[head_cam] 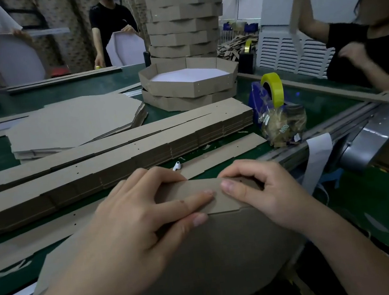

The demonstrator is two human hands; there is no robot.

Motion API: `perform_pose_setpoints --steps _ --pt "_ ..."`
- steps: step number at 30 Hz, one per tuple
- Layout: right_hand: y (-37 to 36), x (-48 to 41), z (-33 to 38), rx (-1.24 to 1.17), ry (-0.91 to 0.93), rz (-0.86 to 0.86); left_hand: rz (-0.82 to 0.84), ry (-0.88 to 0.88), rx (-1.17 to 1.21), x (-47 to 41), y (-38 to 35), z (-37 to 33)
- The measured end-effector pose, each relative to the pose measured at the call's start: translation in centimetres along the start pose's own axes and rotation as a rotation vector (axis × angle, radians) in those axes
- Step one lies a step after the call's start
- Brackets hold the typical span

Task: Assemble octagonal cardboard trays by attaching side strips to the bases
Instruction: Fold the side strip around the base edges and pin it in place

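Strip (222, 204) — one; left hand (129, 220), right hand (269, 194) gripping.

Left grip (133, 219), right grip (263, 192), bare, short-nailed

Side strip (220, 203), near edge of tabletop: brown cardboard, matt, smooth face.
Base (215, 256), beneath it: same matt brown cardboard.
Strip stacks (139, 152), mid-tabletop: cardboard; layered cut edges look rough.
Finished tray (180, 88), far side: brown cardboard walls, white matt floor.
Tape roll (273, 87), right edge: yellow, glossy plastic.
Bag (284, 123): clear plastic film, crinkled, shiny.
Tabletop (326, 102): green belt, matt.
Rail (370, 121), right edge: grey metal, dull sheen.
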State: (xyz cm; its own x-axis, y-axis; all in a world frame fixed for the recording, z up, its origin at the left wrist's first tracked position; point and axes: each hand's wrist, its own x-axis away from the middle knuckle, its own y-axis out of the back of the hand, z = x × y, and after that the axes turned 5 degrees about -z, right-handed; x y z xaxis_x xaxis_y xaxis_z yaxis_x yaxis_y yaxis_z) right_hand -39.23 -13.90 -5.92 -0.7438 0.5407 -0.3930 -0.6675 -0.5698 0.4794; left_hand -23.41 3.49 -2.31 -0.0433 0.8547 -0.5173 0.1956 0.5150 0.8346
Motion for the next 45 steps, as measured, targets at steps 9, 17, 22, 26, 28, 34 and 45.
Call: perform_pose_setpoints --steps 9,17,22,26,28,34,45 --pt "-0.9 -0.4 -0.8 -0.030 0.154 -0.078 0.052 -0.092 -0.112 -1.5 -0.5 0.1" --pt "1.5 -1.7 -1.0 -0.182 -0.026 -0.047 0.018 -0.082 -0.109 -1.9 -1.3 0.8" --pt "9.7 -7.2 -4.3 0.153 -0.234 -0.771 -0.006 -0.060 -0.083 -1.8 -1.5 1.2" --pt "14.7 -10.5 -8.0 0.314 -0.717 -0.689 -0.015 -0.058 -0.072 -1.9 -1.5 1.1" --pt "15.1 -11.0 -9.0 0.163 -0.857 -0.563 -0.018 -0.054 -0.069 -1.8 -1.5 1.0" --pt "14.9 -11.6 -9.9 -0.314 -0.894 -0.581 -0.023 -0.035 -0.071 -2.0 -1.5 1.0" --pt "11.6 -8.8 -9.8 -0.694 -0.509 -0.956 -0.023 -0.027 -0.068 -2.0 -1.7 0.9"
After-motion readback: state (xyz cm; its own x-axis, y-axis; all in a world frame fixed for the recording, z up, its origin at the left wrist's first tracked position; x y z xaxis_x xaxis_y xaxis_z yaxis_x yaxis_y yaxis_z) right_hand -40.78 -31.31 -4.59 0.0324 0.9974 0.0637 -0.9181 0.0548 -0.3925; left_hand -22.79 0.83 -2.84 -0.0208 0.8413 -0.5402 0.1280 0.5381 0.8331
